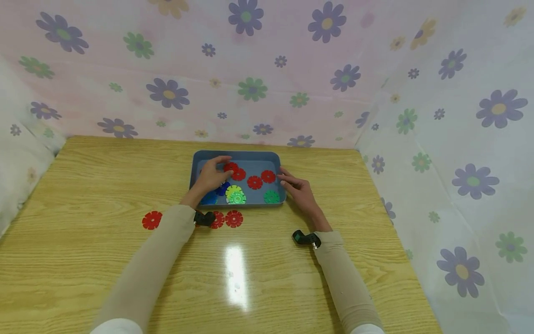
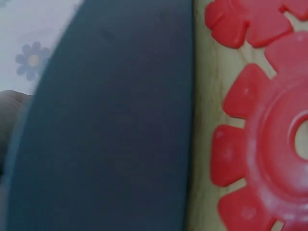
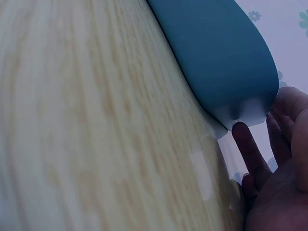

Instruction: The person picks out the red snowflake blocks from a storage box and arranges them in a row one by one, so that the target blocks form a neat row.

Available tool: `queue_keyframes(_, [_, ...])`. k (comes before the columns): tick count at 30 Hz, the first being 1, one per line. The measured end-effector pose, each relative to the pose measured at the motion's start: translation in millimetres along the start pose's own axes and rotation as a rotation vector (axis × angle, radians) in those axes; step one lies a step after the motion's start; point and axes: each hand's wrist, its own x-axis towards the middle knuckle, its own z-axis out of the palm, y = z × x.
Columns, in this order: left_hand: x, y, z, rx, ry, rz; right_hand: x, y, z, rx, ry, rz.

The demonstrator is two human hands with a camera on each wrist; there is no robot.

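Note:
My left hand point(image 1: 214, 176) is over the left part of a blue-grey tray point(image 1: 254, 155), thumb and forefinger spread apart beside a red flower-shaped disc point(image 1: 231, 167). A second red disc point(image 1: 238, 174) overlaps it. My right hand point(image 1: 301, 189) touches the tray's right end with extended fingers; in the right wrist view, fingertips point(image 3: 240, 129) meet the tray's outer wall point(image 3: 221, 53). Elsewhere inside the tray lie two more red discs, one of them a red disc point(image 1: 255, 182), a green disc point(image 1: 271, 196), a yellow disc point(image 1: 233, 190), a light green disc point(image 1: 237, 198) and blue discs point(image 1: 210, 198).
On the wooden table point(image 1: 275, 264), several red discs sit in a row before the tray, among them a red disc point(image 1: 234, 218) and, further left, a red disc point(image 1: 152, 220). My left forearm partly covers this row. Flower-patterned cloth point(image 1: 275, 106) stands behind and beside the table.

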Motion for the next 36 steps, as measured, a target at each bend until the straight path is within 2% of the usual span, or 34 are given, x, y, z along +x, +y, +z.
queue_keyframes(4, [0.5, -3.1, 1.6, -0.006, 0.027, -0.003, -0.6, -1, 0, 0.011, -0.001, 0.001])
queue_keyframes(11, [0.2, -9.1, 0.6, -0.033, 0.046, 0.035, -1.8, -3, 0, 0.005, 0.01, 0.013])
queue_keyframes(17, [2.9, -11.4, 2.0, -0.008, 0.056, 0.008, -2.2, -2, 0, 0.013, 0.014, 0.012])
queue_keyframes(23, [3.1, -10.5, 5.4, 0.019, 0.125, -0.016, -1.4, -1, 1, 0.023, 0.004, -0.006])
queue_keyframes(31, [3.3, -10.3, 7.2, 0.064, 0.221, -0.001, -0.8, 0, 2, 0.023, -0.002, -0.012])
queue_keyframes(36, [4.2, -9.9, 7.0, 0.091, 0.232, -0.023, -1.3, 0, 1, 0.014, 0.008, -0.009])
